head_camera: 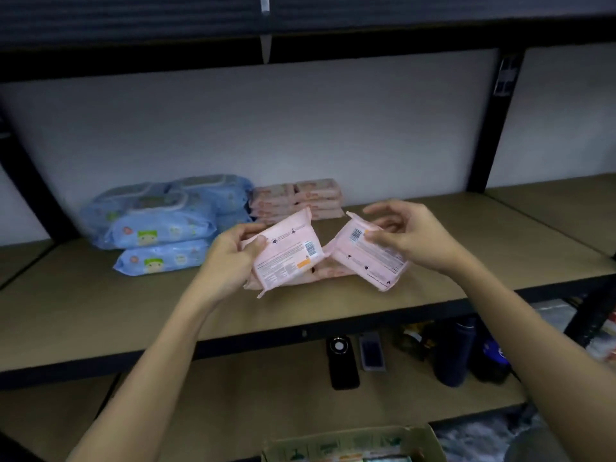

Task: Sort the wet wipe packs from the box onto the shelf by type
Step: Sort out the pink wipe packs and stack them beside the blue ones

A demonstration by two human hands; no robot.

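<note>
My left hand (233,250) grips a pink wet wipe pack (286,255) by its left end, back label facing me, just above the shelf board (100,305). My right hand (405,233) pinches a second pink pack (366,258) at its upper edge, tilted to the right. Under the two held packs lie more pink packs (328,271). Behind them a stack of pink packs (298,198) stands against the wall. To its left sits a pile of blue packs (160,225). The cardboard box (353,443) shows at the bottom edge.
Black shelf uprights stand at the right (496,128) and left. The shelf board's right half is bare wood. On the lower shelf lie a black device (343,361), a phone (371,351) and dark bottles (456,351).
</note>
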